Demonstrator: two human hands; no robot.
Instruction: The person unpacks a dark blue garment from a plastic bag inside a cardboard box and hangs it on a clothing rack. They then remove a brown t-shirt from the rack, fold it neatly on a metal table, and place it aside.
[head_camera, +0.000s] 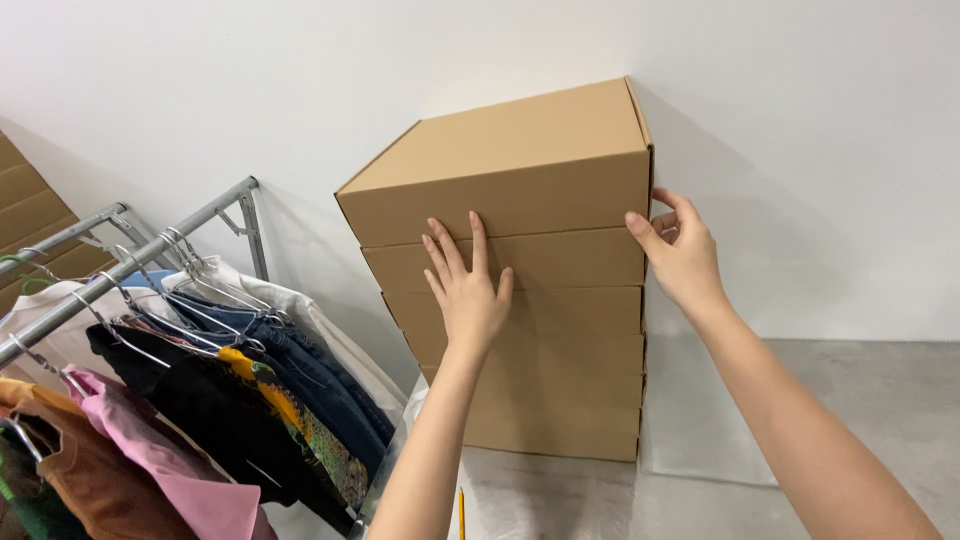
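Cardboard boxes (530, 300) stacked against the wall (800, 120); left hand (468, 290) flat and open on the second box's front, right hand (680, 255) loosely cupping its right corner, long axis running between them.

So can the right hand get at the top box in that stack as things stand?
Probably yes. The right hand is at the stack's right edge, fingertips about level with the seam under the top box. Nothing lies between them, and the left hand presses flat on the front, out of the way.
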